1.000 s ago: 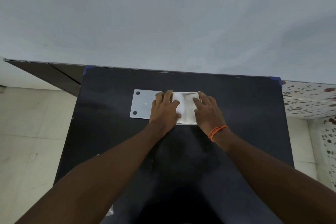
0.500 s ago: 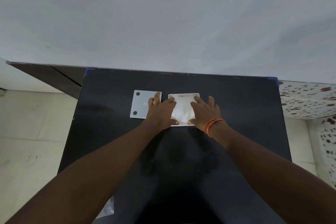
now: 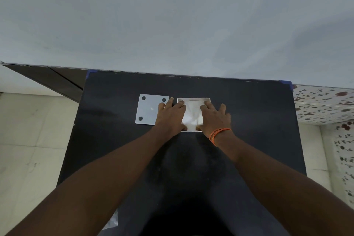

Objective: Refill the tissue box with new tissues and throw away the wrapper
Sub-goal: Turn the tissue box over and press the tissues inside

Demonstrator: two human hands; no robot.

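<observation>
A white square tissue box [image 3: 193, 99] stands open on the black table [image 3: 249, 120], near its far middle. White tissues [image 3: 192, 115] fill its inside. My left hand [image 3: 170, 117] lies flat over the box's left edge, fingers spread, index finger and thumb pressing on the tissues. My right hand [image 3: 215, 118], with an orange band at the wrist, presses down on the tissues from the right side. The box's flat white lid [image 3: 147, 109], with dark round pads at its corners, lies on the table just left of the box, partly under my left fingers.
A clear plastic wrapper [image 3: 113, 220] hangs off the table's near left edge, mostly hidden by my left forearm. A plain grey wall rises right behind the table. Pale floor tiles lie to the left, patterned tiles to the right.
The tissues that bulged above the box a second ago now sit down inside its rim. Both hands have slid slightly toward me and flattened on the tissues.
</observation>
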